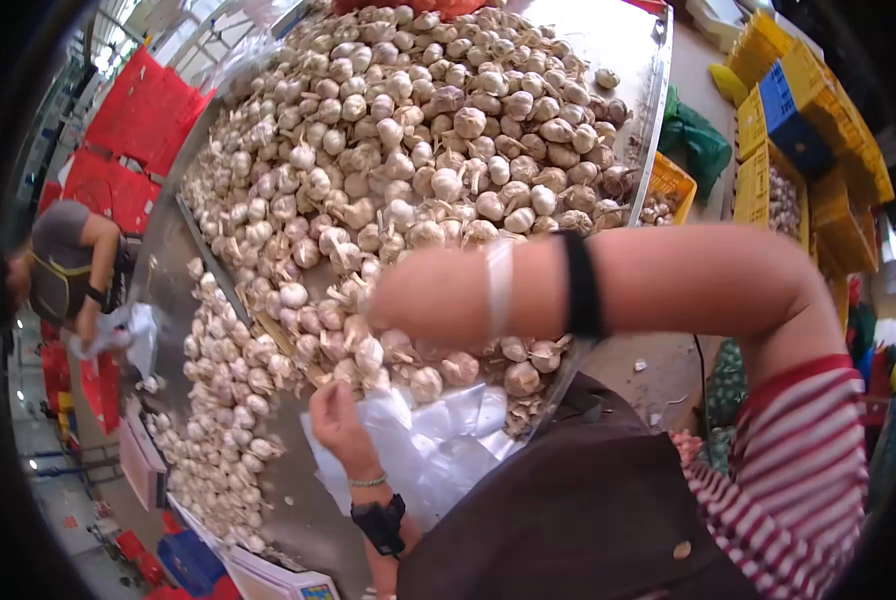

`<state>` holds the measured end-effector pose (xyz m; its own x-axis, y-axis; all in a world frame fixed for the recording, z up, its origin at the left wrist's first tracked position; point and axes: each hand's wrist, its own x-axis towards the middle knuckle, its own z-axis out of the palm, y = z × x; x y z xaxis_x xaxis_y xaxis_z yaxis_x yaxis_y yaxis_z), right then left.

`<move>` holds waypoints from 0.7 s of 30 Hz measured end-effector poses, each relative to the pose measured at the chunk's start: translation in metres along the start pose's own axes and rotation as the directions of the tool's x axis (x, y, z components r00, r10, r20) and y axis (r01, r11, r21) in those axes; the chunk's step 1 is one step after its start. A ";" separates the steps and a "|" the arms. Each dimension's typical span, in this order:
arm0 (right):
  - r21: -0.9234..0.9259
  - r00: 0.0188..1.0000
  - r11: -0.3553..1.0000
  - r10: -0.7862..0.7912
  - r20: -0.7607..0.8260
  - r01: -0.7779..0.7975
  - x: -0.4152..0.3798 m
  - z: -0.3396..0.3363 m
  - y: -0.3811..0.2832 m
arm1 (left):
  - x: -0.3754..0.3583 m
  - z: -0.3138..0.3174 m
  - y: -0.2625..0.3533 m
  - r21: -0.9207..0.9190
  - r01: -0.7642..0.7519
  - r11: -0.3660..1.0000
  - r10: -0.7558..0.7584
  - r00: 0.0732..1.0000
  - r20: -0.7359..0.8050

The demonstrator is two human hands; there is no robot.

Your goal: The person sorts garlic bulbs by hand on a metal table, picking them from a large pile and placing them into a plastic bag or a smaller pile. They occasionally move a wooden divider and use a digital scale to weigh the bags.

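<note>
A large heap of garlic bulbs (398, 150) covers the metal table in front of me. My right hand (423, 295) is over the near side of the heap, smeared by motion, so its fingers and anything in them cannot be made out. Lower down, my left hand (343, 425) is at the edge of the bulbs with its fingers curled together; what they hold, if anything, is hidden. Clear plastic bags (433, 435) lie flat beside my left hand, between the garlic and my dark apron (568, 500).
A metal divider strip (213, 258) separates a smaller garlic pile (223, 400) on the left. Another person (73, 265) handles a plastic bag (140, 335) there. Yellow crates (833, 120) and a blue crate (793, 115) stand at the right. Red crates (143, 110) are at the left.
</note>
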<state>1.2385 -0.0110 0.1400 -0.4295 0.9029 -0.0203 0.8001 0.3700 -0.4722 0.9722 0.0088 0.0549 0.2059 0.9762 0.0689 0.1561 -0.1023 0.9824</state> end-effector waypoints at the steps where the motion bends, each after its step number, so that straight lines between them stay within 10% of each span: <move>1: -0.089 0.978 0.994 0.041 -0.202 -0.060 -0.037 -0.009 0.033 | -0.006 0.016 -0.005 0.109 -0.091 0.990 0.079 0.991 0.110; 6: -0.019 0.728 0.730 0.678 -0.104 -0.683 -0.148 0.023 0.053 | -0.013 0.109 0.011 0.275 -0.629 0.727 0.347 0.682 0.643; 11: 0.029 0.695 0.712 0.692 -0.194 -0.701 -0.150 0.073 0.040 | -0.014 0.179 -0.005 0.452 -0.784 0.426 0.201 0.569 0.797; 16: 0.057 0.704 0.737 0.663 -0.253 -0.674 -0.149 0.080 0.048 | 0.003 0.181 -0.020 0.379 -0.833 0.404 0.170 0.475 0.863; 19: 0.191 0.684 0.748 0.661 -0.309 -0.636 -0.153 0.068 0.047 | 0.008 0.157 -0.002 0.231 -0.592 0.772 0.232 0.601 0.765; 21: 0.559 0.589 0.635 0.753 -0.294 -0.533 -0.166 0.047 0.041 | 0.012 0.132 0.011 0.032 -0.020 0.999 -0.006 0.766 0.643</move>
<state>1.3229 -0.1556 0.0827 0.4727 0.8745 -0.1087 0.5025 -0.3687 -0.7820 1.1034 -0.0061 0.0432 0.7780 0.6249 -0.0644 0.1831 -0.1275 0.9748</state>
